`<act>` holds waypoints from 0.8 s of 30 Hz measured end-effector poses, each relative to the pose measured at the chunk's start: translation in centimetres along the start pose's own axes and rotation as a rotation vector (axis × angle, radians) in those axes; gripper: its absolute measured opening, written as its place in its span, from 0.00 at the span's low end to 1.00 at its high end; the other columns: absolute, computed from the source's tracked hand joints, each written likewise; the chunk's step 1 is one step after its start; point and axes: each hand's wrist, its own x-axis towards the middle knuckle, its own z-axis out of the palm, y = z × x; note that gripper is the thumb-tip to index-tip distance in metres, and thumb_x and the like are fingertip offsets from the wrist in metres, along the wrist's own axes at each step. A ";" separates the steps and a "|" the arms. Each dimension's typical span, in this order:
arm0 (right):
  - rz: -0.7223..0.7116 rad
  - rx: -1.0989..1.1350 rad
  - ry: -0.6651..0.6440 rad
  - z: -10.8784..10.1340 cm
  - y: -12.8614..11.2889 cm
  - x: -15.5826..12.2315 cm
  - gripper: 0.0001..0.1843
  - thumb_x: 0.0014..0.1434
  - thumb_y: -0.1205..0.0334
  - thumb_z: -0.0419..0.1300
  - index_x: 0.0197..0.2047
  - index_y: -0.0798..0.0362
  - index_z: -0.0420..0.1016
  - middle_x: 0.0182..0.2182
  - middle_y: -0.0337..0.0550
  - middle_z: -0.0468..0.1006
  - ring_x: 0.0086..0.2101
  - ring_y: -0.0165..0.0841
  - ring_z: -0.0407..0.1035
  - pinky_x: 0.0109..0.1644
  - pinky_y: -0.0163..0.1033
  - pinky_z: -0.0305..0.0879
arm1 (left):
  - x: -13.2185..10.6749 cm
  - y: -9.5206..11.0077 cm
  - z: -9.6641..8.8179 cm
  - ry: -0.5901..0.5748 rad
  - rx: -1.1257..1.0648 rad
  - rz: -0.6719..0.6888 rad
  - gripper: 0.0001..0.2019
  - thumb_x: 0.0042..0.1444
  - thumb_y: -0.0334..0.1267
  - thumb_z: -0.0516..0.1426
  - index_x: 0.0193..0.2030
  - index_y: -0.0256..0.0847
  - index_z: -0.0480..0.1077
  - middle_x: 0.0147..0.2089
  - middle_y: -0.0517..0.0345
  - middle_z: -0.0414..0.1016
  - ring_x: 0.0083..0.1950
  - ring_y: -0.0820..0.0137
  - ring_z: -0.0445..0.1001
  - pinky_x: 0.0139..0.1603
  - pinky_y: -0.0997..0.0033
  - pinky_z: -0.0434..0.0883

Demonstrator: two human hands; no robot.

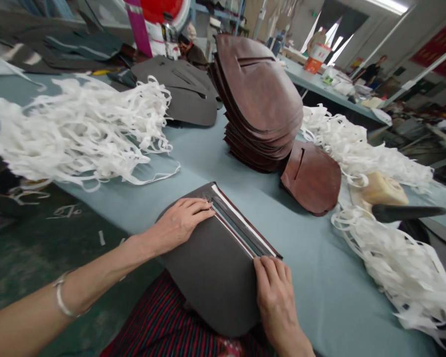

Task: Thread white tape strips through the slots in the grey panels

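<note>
Dark grey panel, reddish-brown panels, white strips, pale blue tabletop, red-striped cloth

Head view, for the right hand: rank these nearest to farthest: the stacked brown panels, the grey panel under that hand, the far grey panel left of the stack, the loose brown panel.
From the right hand:
1. Grey panel: under the hand, touching it.
2. Loose brown panel: ahead, to the right.
3. Stacked brown panels: farther ahead on the table.
4. Far grey panel: farthest, left of the stack.

Two hands, one grey panel, one tall brown stack, three heaps of white strips.
</note>
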 end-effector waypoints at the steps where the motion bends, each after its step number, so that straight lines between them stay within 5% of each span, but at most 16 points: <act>1: 0.014 0.021 0.004 -0.1 0.1 0.0 0.16 0.64 0.72 0.45 0.50 0.60 0.69 0.43 0.54 0.71 0.44 0.45 0.61 0.46 0.51 0.62 | 0.0 0.1 0.0 0.005 0.012 0.005 0.19 0.62 0.27 0.47 0.58 0.43 0.65 0.59 0.51 0.67 0.62 0.61 0.61 0.59 0.55 0.64; 6: 0.119 0.173 0.034 -0.6 0.5 0.5 0.10 0.63 0.73 0.49 0.40 0.55 0.70 0.38 0.48 0.71 0.39 0.39 0.62 0.42 0.46 0.63 | 0.8 2.0 -0.8 -0.062 0.124 0.023 0.16 0.63 0.27 0.46 0.55 0.33 0.66 0.54 0.45 0.69 0.59 0.59 0.63 0.59 0.56 0.65; 11: 0.114 0.112 0.061 0.8 -1.7 2.8 0.20 0.61 0.77 0.46 0.55 0.62 0.65 0.46 0.55 0.70 0.44 0.42 0.62 0.47 0.49 0.64 | 1.5 4.2 -1.1 -0.162 0.239 0.020 0.21 0.60 0.25 0.48 0.59 0.41 0.63 0.54 0.44 0.67 0.59 0.53 0.64 0.55 0.52 0.67; 14: 0.119 -0.042 0.052 1.7 -3.0 3.6 0.21 0.60 0.77 0.45 0.54 0.64 0.67 0.44 0.57 0.71 0.43 0.45 0.62 0.44 0.50 0.65 | 1.3 5.3 -0.8 -0.177 0.261 -0.011 0.21 0.60 0.25 0.47 0.60 0.37 0.62 0.58 0.42 0.65 0.61 0.53 0.62 0.58 0.52 0.65; 17: 0.110 -0.108 0.059 1.5 -2.9 2.6 0.20 0.60 0.76 0.46 0.52 0.64 0.70 0.43 0.57 0.72 0.42 0.46 0.62 0.44 0.50 0.64 | 0.8 6.3 -0.7 -0.190 0.180 -0.077 0.23 0.62 0.40 0.51 0.62 0.34 0.59 0.62 0.38 0.61 0.65 0.52 0.58 0.62 0.51 0.61; 20: 0.077 -0.113 0.083 0.9 -1.8 0.4 0.19 0.61 0.74 0.45 0.51 0.64 0.70 0.43 0.57 0.73 0.42 0.46 0.63 0.44 0.51 0.62 | 0.3 7.0 -1.0 -0.209 0.088 -0.123 0.38 0.55 0.57 0.55 0.66 0.33 0.53 0.67 0.35 0.52 0.69 0.48 0.49 0.66 0.46 0.54; 24: 0.053 -0.106 0.151 1.3 -1.2 -1.7 0.16 0.62 0.71 0.47 0.48 0.60 0.71 0.40 0.55 0.74 0.39 0.44 0.65 0.40 0.49 0.62 | 0.4 6.7 -1.6 -0.259 0.017 -0.124 0.41 0.53 0.53 0.57 0.68 0.38 0.48 0.71 0.41 0.45 0.71 0.50 0.41 0.68 0.44 0.48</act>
